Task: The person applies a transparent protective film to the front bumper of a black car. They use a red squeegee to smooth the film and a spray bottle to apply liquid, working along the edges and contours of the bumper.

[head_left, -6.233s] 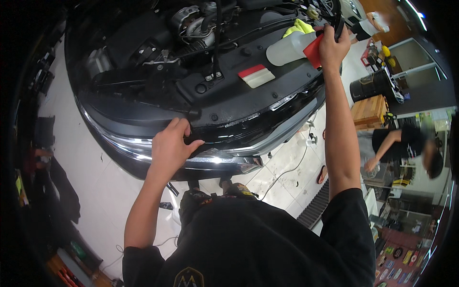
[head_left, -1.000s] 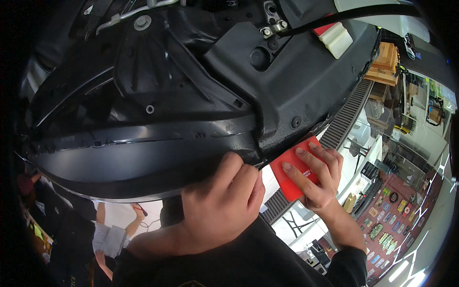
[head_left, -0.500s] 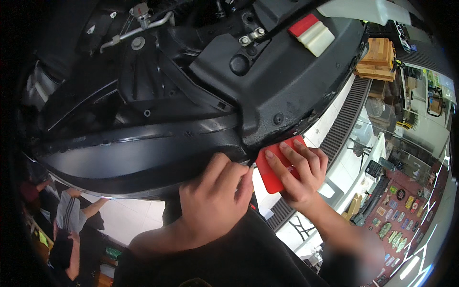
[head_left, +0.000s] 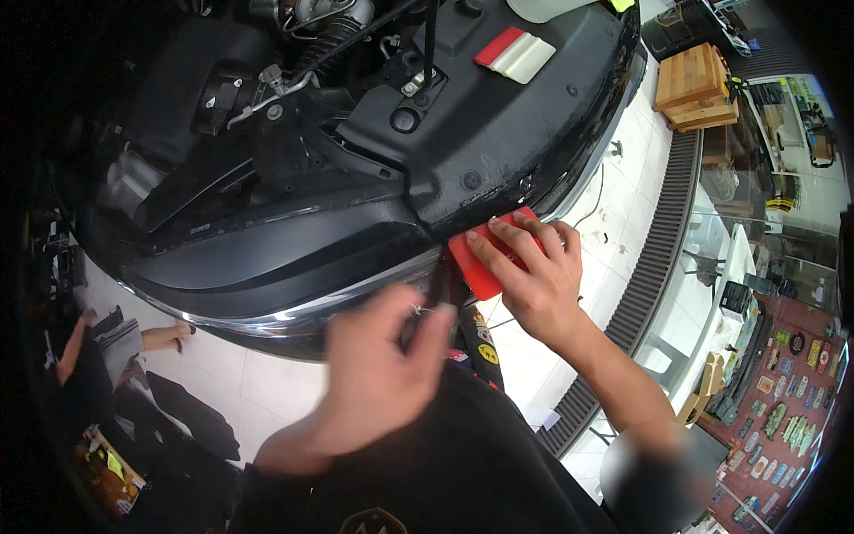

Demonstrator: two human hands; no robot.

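My right hand holds a flat red squeegee card, fingers spread over its top, against the car's front edge beside the dark headlight. Lower and to the left, my left hand is smeared by motion. Its thumb and forefinger point toward the headlight's corner, where a dark narrow strip runs down. A tiny pale thread-like bit shows between those fingertips; what they grip, if anything, is unclear. On the black plastic cover lies another squeegee, red and cream.
The engine bay fills the top, with a pale container at its far edge. Right of the car are wooden boxes, a dark floor grating and a long white table. At far left another person stands.
My view has shifted back, showing more of the car. My left hand has drawn away from the headlight's corner and the red card. My right hand still holds the card at the car's edge.
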